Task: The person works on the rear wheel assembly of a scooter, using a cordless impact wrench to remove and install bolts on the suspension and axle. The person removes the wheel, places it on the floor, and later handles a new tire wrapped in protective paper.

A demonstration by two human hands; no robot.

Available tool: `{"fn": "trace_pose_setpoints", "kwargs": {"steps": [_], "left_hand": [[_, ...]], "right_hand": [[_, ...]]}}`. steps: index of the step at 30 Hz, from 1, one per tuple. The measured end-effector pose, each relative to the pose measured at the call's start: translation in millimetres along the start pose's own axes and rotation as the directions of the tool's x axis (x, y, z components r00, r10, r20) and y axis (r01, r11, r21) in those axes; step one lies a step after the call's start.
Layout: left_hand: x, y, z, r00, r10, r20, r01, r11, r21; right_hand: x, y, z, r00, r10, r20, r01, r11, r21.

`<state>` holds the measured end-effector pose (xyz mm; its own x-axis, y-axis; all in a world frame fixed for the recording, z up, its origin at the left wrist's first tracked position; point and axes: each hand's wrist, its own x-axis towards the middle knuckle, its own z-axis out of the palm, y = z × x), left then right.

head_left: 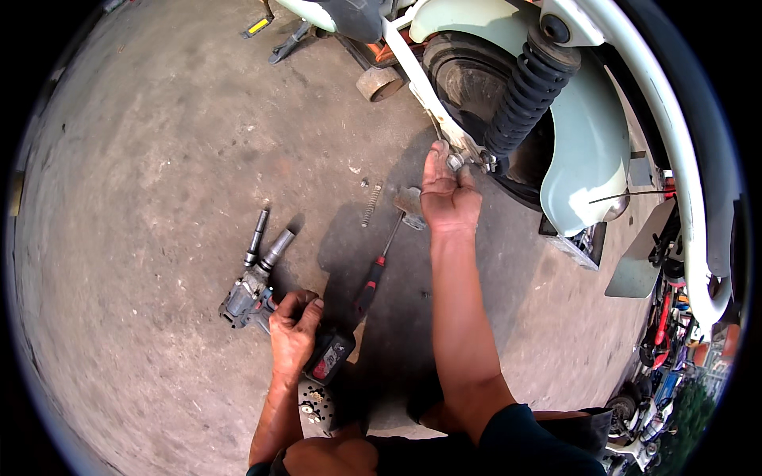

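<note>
My right hand [451,197] reaches up, palm upward, to the rear end of a pale scooter's white swingarm [432,103]. Its fingers and thumb are around a metal nut [455,162] beside the lower end of a black coil shock absorber [530,95]. My left hand [294,329] is closed, with thumb and fingertips pressed together, over the handle of a cordless impact wrench [248,301]. Whether it touches the handle, or holds something small, I cannot make out. The wrench's black battery [330,357] shows beside the wrist, and a long socket [278,247] points away from me.
Another socket [256,236] lies beside the wrench. A red-and-black screwdriver [371,285], a coil spring [371,205] and a worn metal piece [410,208] lie on the concrete. The scooter's rear wheel [468,71] and mudguard [591,151] stand at the upper right; parked vehicles are at far right.
</note>
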<state>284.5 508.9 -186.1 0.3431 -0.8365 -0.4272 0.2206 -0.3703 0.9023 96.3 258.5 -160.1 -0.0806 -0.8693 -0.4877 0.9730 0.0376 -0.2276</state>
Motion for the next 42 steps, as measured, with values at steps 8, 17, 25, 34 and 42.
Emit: {"fn": "trace_pose_setpoints", "kwargs": {"steps": [8,17,25,34,42], "left_hand": [[-2,-4,0,1.000,-0.017,0.007,0.018,0.999,-0.034],[-4,0,5,0.999,-0.038,0.016,0.037,0.999,0.014],[-4,-9,8,0.995,-0.092,0.024,0.093,0.994,-0.056],[-2,-14,8,1.000,-0.022,0.000,0.022,0.997,-0.070],[-1,-14,7,0.997,-0.072,0.008,0.072,0.997,-0.012]], "right_hand": [[-6,10,-4,0.994,0.112,-0.014,-0.112,0.993,-0.045],[1,6,-3,0.982,0.166,0.094,-0.182,0.961,0.210],[8,3,-8,0.996,-0.083,0.037,0.089,0.978,-0.189],[-34,3,-41,0.999,-0.027,0.027,0.037,0.896,-0.443],[-71,-13,-144,0.867,-0.061,0.494,0.295,-0.736,-0.609]]}}
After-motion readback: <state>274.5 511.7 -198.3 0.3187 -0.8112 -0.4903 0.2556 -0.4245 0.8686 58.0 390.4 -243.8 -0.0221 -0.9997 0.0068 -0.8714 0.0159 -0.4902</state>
